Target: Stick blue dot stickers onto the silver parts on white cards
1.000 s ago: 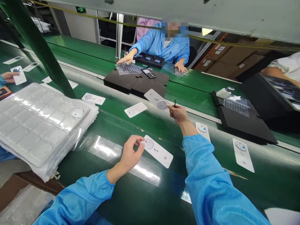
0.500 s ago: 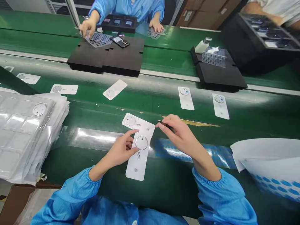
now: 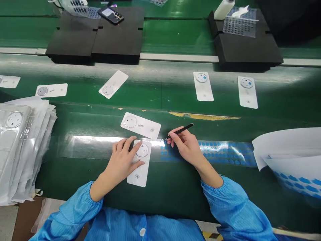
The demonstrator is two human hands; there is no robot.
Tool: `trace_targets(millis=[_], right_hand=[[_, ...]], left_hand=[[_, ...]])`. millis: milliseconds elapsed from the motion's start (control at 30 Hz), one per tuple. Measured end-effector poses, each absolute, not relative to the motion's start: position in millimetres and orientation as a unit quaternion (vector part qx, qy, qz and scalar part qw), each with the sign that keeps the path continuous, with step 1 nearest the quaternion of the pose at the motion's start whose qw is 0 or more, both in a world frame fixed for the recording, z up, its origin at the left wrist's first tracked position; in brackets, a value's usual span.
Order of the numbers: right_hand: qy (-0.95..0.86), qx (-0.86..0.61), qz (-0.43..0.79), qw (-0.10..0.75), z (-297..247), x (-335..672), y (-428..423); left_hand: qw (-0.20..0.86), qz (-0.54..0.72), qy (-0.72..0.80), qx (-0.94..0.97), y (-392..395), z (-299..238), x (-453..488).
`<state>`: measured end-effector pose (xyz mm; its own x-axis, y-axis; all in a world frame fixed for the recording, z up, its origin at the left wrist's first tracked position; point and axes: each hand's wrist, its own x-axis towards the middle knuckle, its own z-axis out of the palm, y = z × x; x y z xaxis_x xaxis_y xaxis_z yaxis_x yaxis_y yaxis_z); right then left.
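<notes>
My left hand (image 3: 122, 155) lies on a white card (image 3: 139, 180) with a round silver-rimmed disc (image 3: 142, 150) near its top end. Its fingers are spread over the card's left side, the thumb below the disc. In my right hand (image 3: 185, 144) is a pair of black tweezers (image 3: 184, 129), gripped between thumb and fingers. Their tip points left, at the left end of a clear strip with blue dots (image 3: 213, 149). Just above my left hand, a second white card (image 3: 147, 126) with a disc lies at a slant.
Several more white cards, such as this one (image 3: 203, 90), lie along the far side of the green bench (image 3: 87, 190). Stacked trays and sheets (image 3: 42, 134) stand at left. A curled white sheet (image 3: 288, 144) is at right. Beyond are black blocks (image 3: 117, 40) and a phone (image 3: 111, 15).
My view has tipped downward. The near card has come away from the slanted one, toward me, under my left hand. The tweezers have moved from the slanted card's corner to the dotted strip.
</notes>
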<state>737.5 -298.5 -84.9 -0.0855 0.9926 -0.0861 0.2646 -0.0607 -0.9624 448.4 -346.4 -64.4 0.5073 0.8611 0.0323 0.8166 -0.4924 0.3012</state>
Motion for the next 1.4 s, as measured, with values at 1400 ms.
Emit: trace_targets(millis=[1400], right_hand=[[-0.476,-0.575,0.546,0.380,-66.7,676.3,-323.2]], left_hand=[[0.164,0.117,0.481,0.853,-340.4,-68.1,451.3]])
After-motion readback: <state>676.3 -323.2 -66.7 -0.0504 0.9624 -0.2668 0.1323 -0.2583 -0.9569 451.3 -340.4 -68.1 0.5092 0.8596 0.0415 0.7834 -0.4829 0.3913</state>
